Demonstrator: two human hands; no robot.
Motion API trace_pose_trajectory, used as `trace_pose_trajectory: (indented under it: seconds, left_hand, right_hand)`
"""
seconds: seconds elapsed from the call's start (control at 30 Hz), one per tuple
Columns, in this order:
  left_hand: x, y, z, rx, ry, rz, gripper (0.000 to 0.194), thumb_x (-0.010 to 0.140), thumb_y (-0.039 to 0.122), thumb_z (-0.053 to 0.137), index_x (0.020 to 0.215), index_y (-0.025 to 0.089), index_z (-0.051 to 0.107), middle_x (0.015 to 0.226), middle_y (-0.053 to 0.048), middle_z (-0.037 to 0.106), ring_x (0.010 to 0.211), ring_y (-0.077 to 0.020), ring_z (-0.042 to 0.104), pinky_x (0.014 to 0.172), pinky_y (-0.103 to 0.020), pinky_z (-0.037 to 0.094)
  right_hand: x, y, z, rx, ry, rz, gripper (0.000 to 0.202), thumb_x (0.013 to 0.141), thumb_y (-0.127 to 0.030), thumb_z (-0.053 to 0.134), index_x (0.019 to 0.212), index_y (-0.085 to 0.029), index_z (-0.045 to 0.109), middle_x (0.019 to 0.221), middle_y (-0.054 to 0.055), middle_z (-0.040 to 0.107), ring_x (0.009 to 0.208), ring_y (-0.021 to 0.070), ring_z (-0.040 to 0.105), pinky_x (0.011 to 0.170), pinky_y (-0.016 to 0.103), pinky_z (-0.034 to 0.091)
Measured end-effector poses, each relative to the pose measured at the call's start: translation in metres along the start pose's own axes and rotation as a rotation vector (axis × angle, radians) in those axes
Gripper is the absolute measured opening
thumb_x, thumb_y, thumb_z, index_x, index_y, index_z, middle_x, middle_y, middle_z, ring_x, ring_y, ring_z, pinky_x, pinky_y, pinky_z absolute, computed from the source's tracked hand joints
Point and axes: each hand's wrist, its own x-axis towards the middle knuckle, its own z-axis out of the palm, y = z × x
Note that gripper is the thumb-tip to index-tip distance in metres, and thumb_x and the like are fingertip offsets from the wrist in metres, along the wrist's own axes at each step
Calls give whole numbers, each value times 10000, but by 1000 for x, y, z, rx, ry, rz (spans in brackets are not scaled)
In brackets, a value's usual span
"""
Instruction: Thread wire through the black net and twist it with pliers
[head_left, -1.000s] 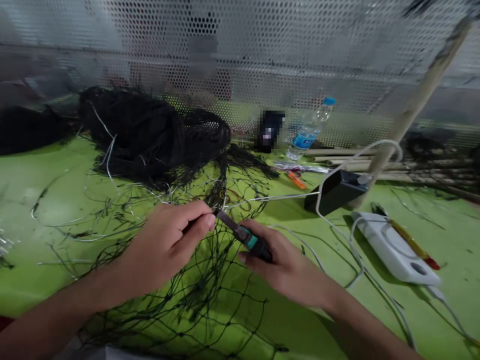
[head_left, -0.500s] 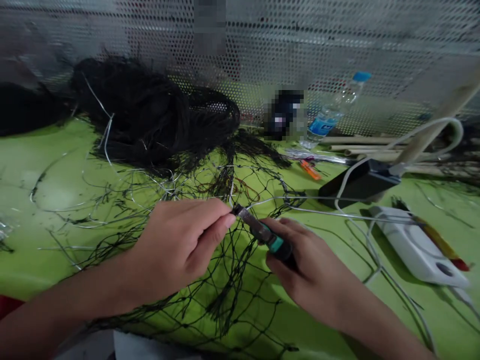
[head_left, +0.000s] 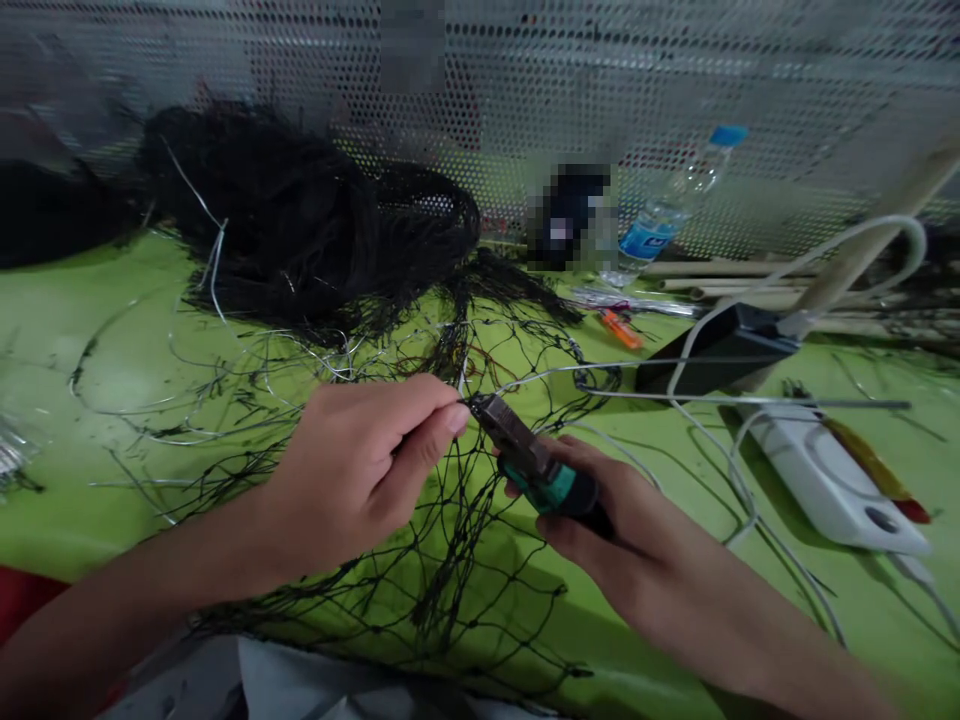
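My left hand [head_left: 367,470] pinches a silvery wire [head_left: 540,376] together with black net cord, between thumb and forefinger. Closed round the green and black handles of a pair of pliers [head_left: 523,445] is my right hand [head_left: 626,525]. The dark jaws lie right beside my left fingertips, at the pinched spot; whether they grip the wire is too small to tell. From there the wire runs off to the right over the table. Black knotted netting [head_left: 487,600] spreads beneath both hands, and its cords bunch up behind the pinch.
A large black heap of netting [head_left: 300,230] lies at the back left on the green table [head_left: 45,340]. Loose wire offcuts are scattered nearby. Toward the right are a water bottle [head_left: 649,240], a black adapter [head_left: 724,350], a white power strip [head_left: 832,480] and cables. Perforated metal sheet [head_left: 510,90] stands behind.
The pliers have turned so that more of their jaw side shows, the jaws still at the left fingertips. The wire ends on the right have shifted slightly. My left hand keeps its pinch.
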Motion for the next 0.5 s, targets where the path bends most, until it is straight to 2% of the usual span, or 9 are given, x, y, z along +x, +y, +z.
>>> trace_pose_trajectory:
  seconds: [0.23,0.37,0.5]
  left_hand:
    - [-4,-6,3,111,46,88,256,1049,195,513,805,181,590,594,48,550,521,-104,490,528,-280,358]
    - [-5,-10,4,154,59,135,234,1046,197,528,819,196,589,636,36,627,558,-122,580,542,-296,398]
    - [-4,-13,4,228,60,196,276,1043,197,528,771,203,578,619,33,639,544,-131,599,518,-301,402]
  right_hand:
    - [-3,-11,1,-14,3,-7,356,833,-274,604,1176,-265,698,1096,81,745,987,309,657,891,405,527]
    - [-3,-11,4,-15,26,-8,267,816,-239,607,1064,-273,698,1035,66,748,974,305,658,837,389,507]
    - [0,-9,5,-18,33,-15,204,800,-217,622,986,-267,687,994,58,743,945,292,658,770,370,474]
